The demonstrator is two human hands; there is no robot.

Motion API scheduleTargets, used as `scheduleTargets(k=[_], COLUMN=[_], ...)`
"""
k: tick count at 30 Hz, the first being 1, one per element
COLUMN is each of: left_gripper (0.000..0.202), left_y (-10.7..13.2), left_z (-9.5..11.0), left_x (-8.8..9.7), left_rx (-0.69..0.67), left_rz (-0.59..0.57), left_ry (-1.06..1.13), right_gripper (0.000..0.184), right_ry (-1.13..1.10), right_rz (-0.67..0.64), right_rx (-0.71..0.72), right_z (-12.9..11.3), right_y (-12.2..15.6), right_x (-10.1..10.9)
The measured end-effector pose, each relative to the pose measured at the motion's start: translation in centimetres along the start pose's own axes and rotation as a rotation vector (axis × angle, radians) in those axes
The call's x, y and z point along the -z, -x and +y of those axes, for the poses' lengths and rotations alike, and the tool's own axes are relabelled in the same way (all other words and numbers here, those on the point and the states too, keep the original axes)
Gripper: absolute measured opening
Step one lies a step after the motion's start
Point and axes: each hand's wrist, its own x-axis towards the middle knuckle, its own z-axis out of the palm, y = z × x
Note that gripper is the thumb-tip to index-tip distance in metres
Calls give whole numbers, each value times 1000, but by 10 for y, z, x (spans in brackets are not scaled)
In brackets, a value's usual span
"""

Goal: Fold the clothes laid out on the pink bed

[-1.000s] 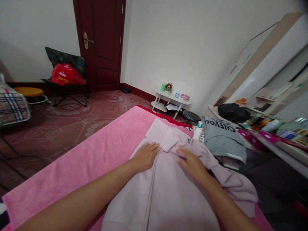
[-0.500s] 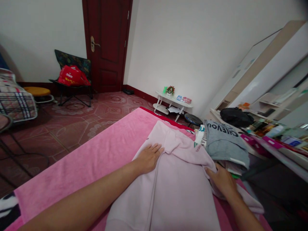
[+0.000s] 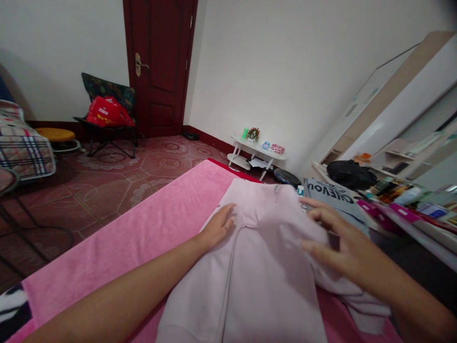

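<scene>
A pale pink sweatshirt [image 3: 271, 281] lies partly folded on a bright pink blanket [image 3: 153, 209]. My left hand [image 3: 216, 227] rests on its left side, fingers stretched out over the cloth. At the right side of the sweatshirt is my right hand [image 3: 339, 240], slightly blurred, with thumb and fingers spread apart around a raised bulge of fabric. No firm grip shows there. One sleeve [image 3: 367, 307] trails beneath my right forearm at the lower right. Beyond the right hand lies a grey printed garment [image 3: 332, 200], partly covered by that hand.
A cluttered dresser [image 3: 400, 205] with a black bag [image 3: 352, 174] runs along the right. Past the blanket's far edge stand a small white table [image 3: 237, 161] and a dark round stool [image 3: 287, 177]. A folding chair holding a red bag [image 3: 109, 112] is near the door [image 3: 160, 71].
My right hand has loosened from the sweatshirt's right edge and risen, nearer the camera. The upper right cloth is spread flatter toward the far edge. My left hand has shifted slightly, fingers more bent.
</scene>
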Motion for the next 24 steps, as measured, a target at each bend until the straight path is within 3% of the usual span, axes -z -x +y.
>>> scheduleTargets(k=[2, 4, 6, 10, 13, 15, 18, 21, 22, 24], left_gripper=[52, 54, 56, 53, 50, 48, 47, 49, 50, 54], left_y=[-5, -9, -10, -10, -12, -13, -14, -13, -13, -11], left_z=[-4, -6, -8, -11, -15, -17, -20, -21, -21, -21], left_x=[5, 9, 11, 10, 6, 4, 1, 0, -1, -1], left_rx=[145, 231, 247, 181, 167, 158, 137, 115, 103, 74], left_rz=[155, 212, 210, 173, 172, 178, 184, 187, 189, 186], left_ry=[319, 532, 595, 510, 482, 491, 494, 470, 446, 369], right_gripper=[58, 67, 76, 88, 76, 57, 24, 5, 0, 11], right_ry=[-134, -201, -227, -304, -293, -244, -280, -443, -537, -784], right_rz=[-304, -509, -580, -700, -764, -709, -566, -458, -483, -655], right_rx=[186, 193, 126, 91, 166, 201, 157, 6, -14, 25], right_z=[-44, -69, -77, -75, -80, -86, -96, -105, -108, -110], right_y=[22, 43, 57, 67, 73, 76, 74, 65, 61, 56], right_x=[-9, -27, -52, -107, -140, -152, -147, -122, -113, -99])
